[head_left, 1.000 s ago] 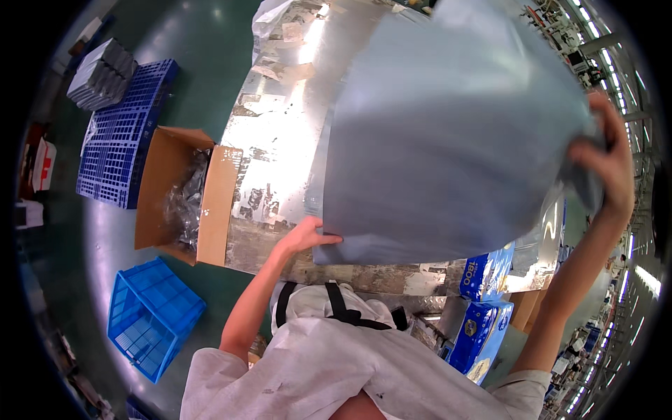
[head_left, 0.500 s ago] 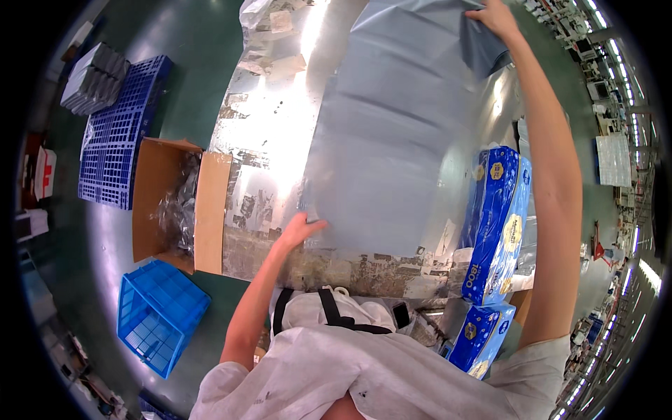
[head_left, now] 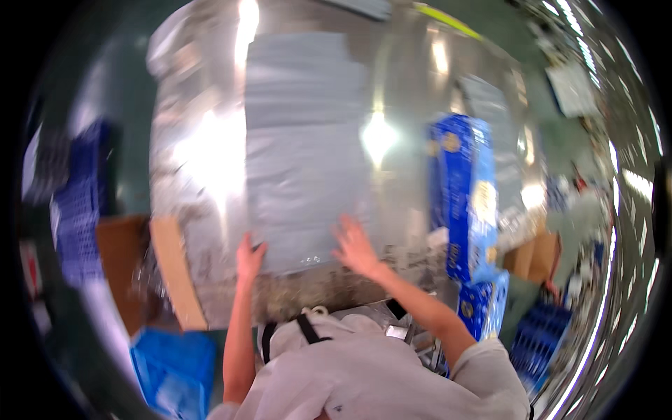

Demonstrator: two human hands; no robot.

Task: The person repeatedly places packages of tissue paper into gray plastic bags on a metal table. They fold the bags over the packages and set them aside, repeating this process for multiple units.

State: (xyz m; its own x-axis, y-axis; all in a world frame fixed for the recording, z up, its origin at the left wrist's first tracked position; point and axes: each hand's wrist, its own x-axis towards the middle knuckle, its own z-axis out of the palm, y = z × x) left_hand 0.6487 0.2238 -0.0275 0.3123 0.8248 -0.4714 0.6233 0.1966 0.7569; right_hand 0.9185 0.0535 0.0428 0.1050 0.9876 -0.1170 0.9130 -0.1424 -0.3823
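Hands, left [head_left: 250, 257] and right [head_left: 355, 246], press flat, open-palmed on grey bag's [head_left: 304, 154] near edge, blue boxes [head_left: 465, 196] rightward.

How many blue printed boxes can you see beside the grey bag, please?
2: a tall blue box stands on the steel table right of the grey bag; a second blue box sits below the table edge. Blur may hide others.

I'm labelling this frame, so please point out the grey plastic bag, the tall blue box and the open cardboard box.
grey plastic bag [head_left: 304, 154], head view, middle of its flat sheet.
tall blue box [head_left: 462, 189], head view, its front face.
open cardboard box [head_left: 175, 269], head view, its light flap.
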